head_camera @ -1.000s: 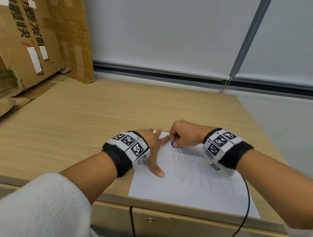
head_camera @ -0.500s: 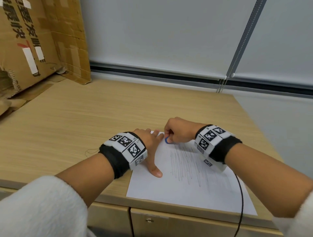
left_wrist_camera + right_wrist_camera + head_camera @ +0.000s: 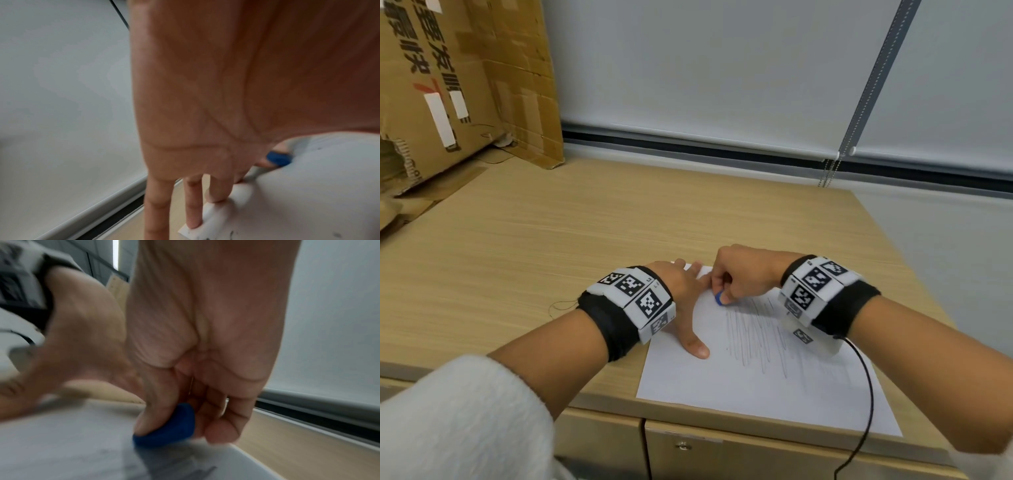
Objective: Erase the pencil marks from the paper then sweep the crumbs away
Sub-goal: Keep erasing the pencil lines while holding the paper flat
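Note:
A white sheet of paper [image 3: 763, 387] lies at the desk's front edge, with grey pencil scribbles [image 3: 760, 339] down its middle. My right hand [image 3: 736, 277] pinches a small blue eraser [image 3: 718, 298] and presses it on the paper just above the upper left end of the scribbles; the eraser [image 3: 166, 426] shows between thumb and fingers in the right wrist view. My left hand [image 3: 685, 301] lies flat with straight fingers on the sheet's upper left corner, thumb [image 3: 697, 346] spread toward me. The left wrist view shows its fingers [image 3: 193, 203] on the paper's edge and the eraser [image 3: 278, 158] beyond.
The wooden desk [image 3: 534, 246] stretches away behind the paper. Flattened cardboard boxes [image 3: 448, 85] lean at the back left. A window blind with a bead chain [image 3: 828, 171] runs along the back. A black cable [image 3: 866, 394] hangs from my right wrist over the desk's front edge.
My right hand has rubbed the eraser left and then back down-right at the top of the scribbles. My left hand stays pressed on the paper.

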A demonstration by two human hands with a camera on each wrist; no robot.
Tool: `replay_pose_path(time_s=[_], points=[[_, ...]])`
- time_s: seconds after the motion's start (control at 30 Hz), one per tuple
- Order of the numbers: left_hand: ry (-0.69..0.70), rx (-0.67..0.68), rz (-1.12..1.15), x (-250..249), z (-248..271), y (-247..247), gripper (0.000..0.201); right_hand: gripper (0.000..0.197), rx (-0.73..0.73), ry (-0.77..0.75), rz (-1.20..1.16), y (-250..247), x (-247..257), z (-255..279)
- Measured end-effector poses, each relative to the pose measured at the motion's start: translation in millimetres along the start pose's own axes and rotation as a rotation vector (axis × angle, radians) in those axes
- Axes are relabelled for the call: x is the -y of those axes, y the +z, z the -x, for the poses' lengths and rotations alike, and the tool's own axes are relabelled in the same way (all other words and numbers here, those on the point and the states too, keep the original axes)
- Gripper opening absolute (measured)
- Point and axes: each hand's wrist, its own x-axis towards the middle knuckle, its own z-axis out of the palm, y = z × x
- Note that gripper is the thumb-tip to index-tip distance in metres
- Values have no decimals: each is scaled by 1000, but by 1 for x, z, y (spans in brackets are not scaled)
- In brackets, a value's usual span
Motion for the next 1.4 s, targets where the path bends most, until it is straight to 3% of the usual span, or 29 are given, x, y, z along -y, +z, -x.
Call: replay_pose_path(time_s=[0.07, 0.2, 0.33, 0.5, 0.63, 0.8, 0.93, 1.1, 1.27, 1.4], points=[[0, 28, 0, -1, -1, -2, 129, 3, 32, -1, 10, -1, -2, 5], [4, 47, 1, -2, -2, -5, 130, 6, -93, 37, -27, 1, -8, 11], [9, 18, -15, -1, -3, -2, 130, 4, 43, -3, 6, 6, 1, 19], [7, -4, -25, -1, -4, 0, 131, 7, -121, 34, -34, 7, 0, 19], [2, -1, -36, -2, -5, -1, 131, 6, 42, -9, -27, 11, 6, 30], [7, -4, -47, -2, -6, 0, 131, 7, -87, 27, -40, 11, 6, 29], [-8, -2, -59, -4, -5, -1, 133, 8, 30, -10, -28, 15, 14, 37], [-8, -3, -45, -4, -3, -2, 131, 7, -94, 30, -52, 12, 12, 30], [-7, 22, -54, -6, -2, -4, 131, 6, 46, -24, -47, 17, 21, 41], [26, 52, -34, -7, 0, -4, 127, 6, 14, -1, -52, 14, 19, 38]])
